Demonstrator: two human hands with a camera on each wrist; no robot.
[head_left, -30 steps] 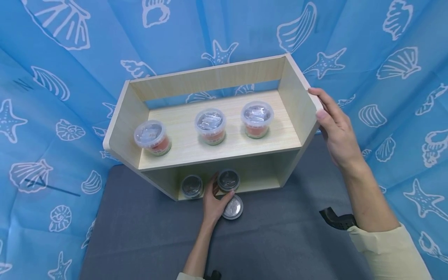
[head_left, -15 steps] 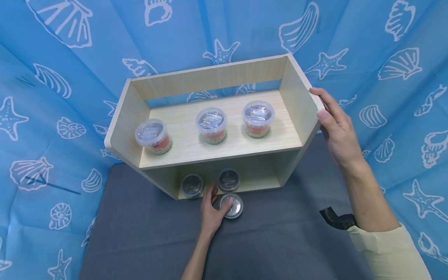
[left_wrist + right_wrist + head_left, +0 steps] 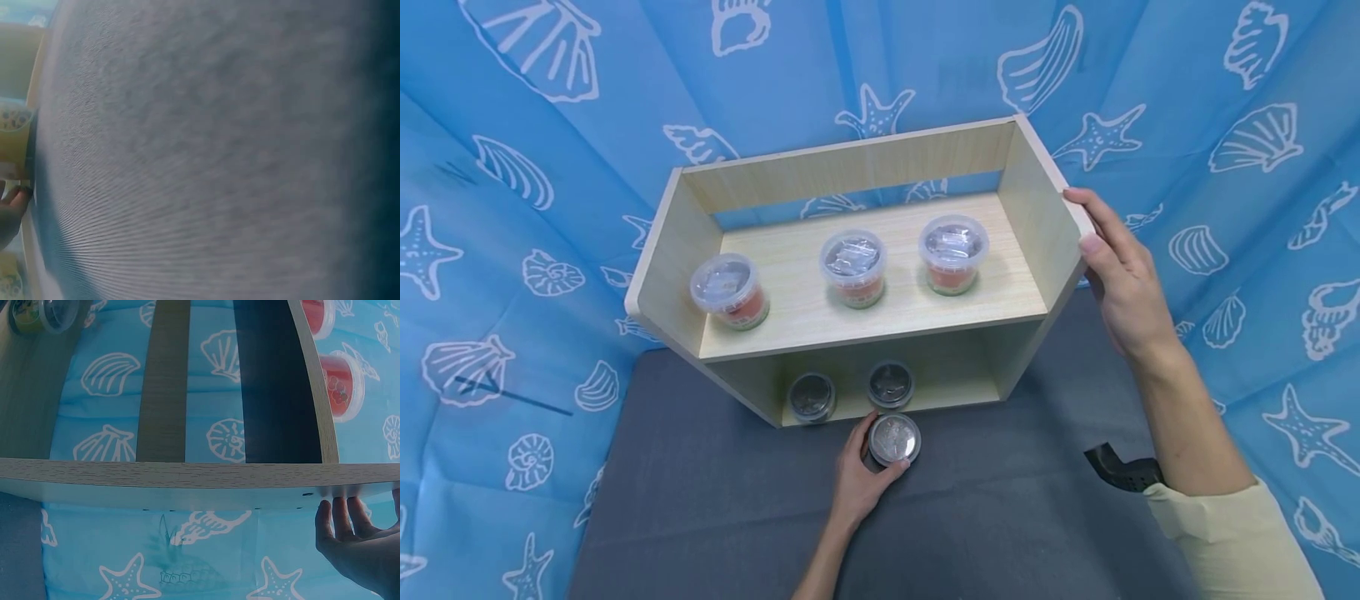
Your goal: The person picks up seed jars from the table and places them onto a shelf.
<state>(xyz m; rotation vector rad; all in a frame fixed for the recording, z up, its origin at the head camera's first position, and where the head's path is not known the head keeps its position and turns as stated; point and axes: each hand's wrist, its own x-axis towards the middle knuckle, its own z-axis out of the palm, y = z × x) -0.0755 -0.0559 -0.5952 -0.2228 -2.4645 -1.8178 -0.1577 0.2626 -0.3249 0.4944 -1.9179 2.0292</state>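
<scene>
My left hand [image 3: 859,483] grips a small lidded plastic cup [image 3: 895,438] on the dark cloth, just in front of a pale wooden shelf's [image 3: 880,329] lower tier. Fingers lie along the cup's left side and the thumb by its near edge. Two similar cups, one on the left [image 3: 812,397] and one in the middle [image 3: 891,384], stand inside that tier. On the upper tier are three cups with red contents: left [image 3: 730,293], middle [image 3: 853,268] and right [image 3: 952,254]. My right hand [image 3: 1127,279] holds the front edge of the shelf's right side panel [image 3: 187,475].
Dark grey cloth [image 3: 1000,508] covers the table around the shelf. A blue curtain [image 3: 925,58] with white shell prints hangs behind and at both sides. The left wrist view is mostly blurred cloth, with a yellow cup [image 3: 12,147] at its left edge.
My left hand has drawn back from between the lower-tier cups to the cup in front, and its fingers now lie round that cup. The right hand has stayed on the side panel.
</scene>
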